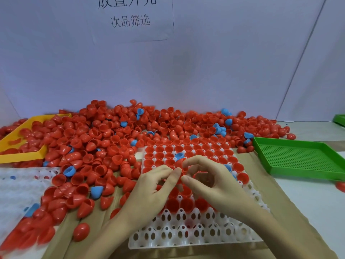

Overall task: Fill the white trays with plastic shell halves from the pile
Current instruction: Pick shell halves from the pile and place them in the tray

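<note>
Meanwhile, your left hand (149, 186) and right hand (211, 180) pinch red shells (179, 162) over the white tray (186, 232), its near rows unfilled, green tray (298, 156) right.

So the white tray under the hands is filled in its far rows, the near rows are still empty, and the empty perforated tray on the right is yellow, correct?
Not quite: the head view shows the empty perforated tray on the right is green. The yellow tray sits on the left, holding red shells. The rest stands: the white tray has filled far rows and empty near rows.
</note>
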{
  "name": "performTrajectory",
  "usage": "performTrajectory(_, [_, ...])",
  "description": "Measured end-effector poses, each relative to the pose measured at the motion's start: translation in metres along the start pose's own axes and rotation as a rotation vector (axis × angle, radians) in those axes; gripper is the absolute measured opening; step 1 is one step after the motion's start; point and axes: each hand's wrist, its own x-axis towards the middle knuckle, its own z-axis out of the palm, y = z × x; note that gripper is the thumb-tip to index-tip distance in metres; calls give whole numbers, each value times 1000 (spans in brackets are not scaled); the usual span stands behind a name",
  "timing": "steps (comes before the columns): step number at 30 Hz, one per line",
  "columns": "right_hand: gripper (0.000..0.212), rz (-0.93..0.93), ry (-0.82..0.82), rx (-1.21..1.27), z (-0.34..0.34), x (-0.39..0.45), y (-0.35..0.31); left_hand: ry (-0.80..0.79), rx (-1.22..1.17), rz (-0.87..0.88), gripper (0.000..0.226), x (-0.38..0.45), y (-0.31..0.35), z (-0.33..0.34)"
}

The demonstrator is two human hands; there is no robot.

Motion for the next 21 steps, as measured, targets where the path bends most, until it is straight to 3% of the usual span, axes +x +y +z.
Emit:
performTrajectory(6, [22, -97, 87, -193, 3, 0, 6, -50, 103, 34, 34, 0, 1, 0])
performTrajectory(10, [23, -117, 113, -220, -12, 4, 8, -64, 132, 56, 45, 0, -5, -1])
performTrajectory(13, [20, -30, 184, -489, -49, 9, 14, -14, 142, 70, 49, 3, -8, -9])
performTrajectory(17, [22, 71, 261, -519, -89, 1, 23, 44, 228, 78, 44, 7, -14, -21])
performTrajectory(21, [24, 105, 215, -589, -104, -31, 22, 75, 398, 125, 34, 9, -20, -29])
